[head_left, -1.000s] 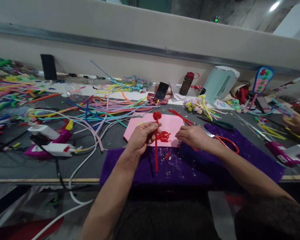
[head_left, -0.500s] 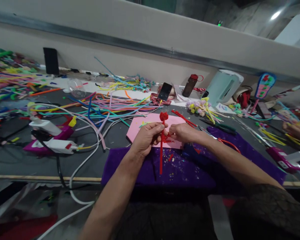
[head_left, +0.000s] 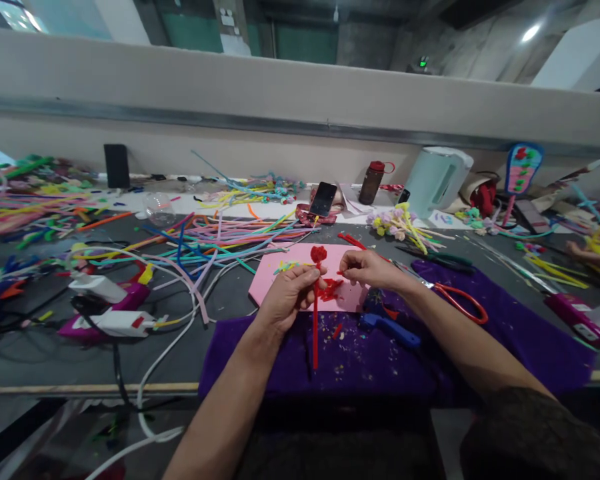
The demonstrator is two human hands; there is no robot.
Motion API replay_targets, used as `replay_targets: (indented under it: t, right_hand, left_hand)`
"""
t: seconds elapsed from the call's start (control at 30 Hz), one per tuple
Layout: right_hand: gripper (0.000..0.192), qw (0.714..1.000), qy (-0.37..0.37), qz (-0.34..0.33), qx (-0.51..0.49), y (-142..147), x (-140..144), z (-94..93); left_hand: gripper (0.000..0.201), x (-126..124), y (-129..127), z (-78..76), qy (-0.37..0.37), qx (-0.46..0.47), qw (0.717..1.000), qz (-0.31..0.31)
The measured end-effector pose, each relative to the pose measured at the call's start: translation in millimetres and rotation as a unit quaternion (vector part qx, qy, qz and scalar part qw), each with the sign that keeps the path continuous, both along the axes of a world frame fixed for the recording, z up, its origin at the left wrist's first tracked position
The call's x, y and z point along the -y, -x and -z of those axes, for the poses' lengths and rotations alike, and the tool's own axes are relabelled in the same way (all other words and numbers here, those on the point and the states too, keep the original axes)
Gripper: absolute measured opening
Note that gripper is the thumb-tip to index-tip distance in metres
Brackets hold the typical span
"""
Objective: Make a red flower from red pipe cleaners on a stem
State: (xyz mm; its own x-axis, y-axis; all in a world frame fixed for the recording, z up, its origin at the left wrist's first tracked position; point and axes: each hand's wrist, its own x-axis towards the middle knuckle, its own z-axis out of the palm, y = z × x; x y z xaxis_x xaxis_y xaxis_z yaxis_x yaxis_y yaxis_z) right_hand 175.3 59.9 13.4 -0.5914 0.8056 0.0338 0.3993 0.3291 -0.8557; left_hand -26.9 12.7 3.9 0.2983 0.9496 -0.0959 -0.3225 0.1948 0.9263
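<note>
My left hand (head_left: pixel 289 295) is closed around the stem of a red pipe-cleaner flower (head_left: pixel 319 254), pinching it just under the fuzzy bloom. The stem points down past the fingers over the purple cloth (head_left: pixel 280 367). To the right of the flower, my right hand (head_left: pixel 373 269) is closed in a pinch, with a small red pipe-cleaner piece (head_left: pixel 341 273) showing at the fingertips. Below both hands lies a pink board (head_left: pixel 263 283) bearing cut red pieces (head_left: pixel 331 289) and some yellow and green bits.
Red-handled scissors (head_left: pixel 463 303) and a blue-handled tool (head_left: pixel 393 329) lie on the right of the cloth. Pipe cleaners (head_left: pixel 260 233) spread across the back left. White cables (head_left: pixel 153 347) and plugs (head_left: pixel 123 323) sit at left. A phone (head_left: pixel 323 199), bottle (head_left: pixel 371 184) and kettle (head_left: pixel 437 180) stand behind.
My right hand has drawn away to the right from the flower, leaving a gap. The left hand still holds the stem. My view has tilted upward, and the blue-handled tool shows more fully.
</note>
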Motion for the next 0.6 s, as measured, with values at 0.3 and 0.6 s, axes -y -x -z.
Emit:
replay_targets:
  t: [0.3,0.6]
  right_hand:
    - [0.013,0.992,0.064,0.005,-0.109,4.8,14.2,-3.0]
    - [0.012,0.991,0.074,0.027,-0.108,13.2,24.1,-2.4]
  left_hand:
    - [0.028,-0.3,-7.0,2.7,0.019,-0.024,0.999,0.011]
    - [0.027,-1.1,-8.4,6.9,0.010,-0.024,1.000,0.007]
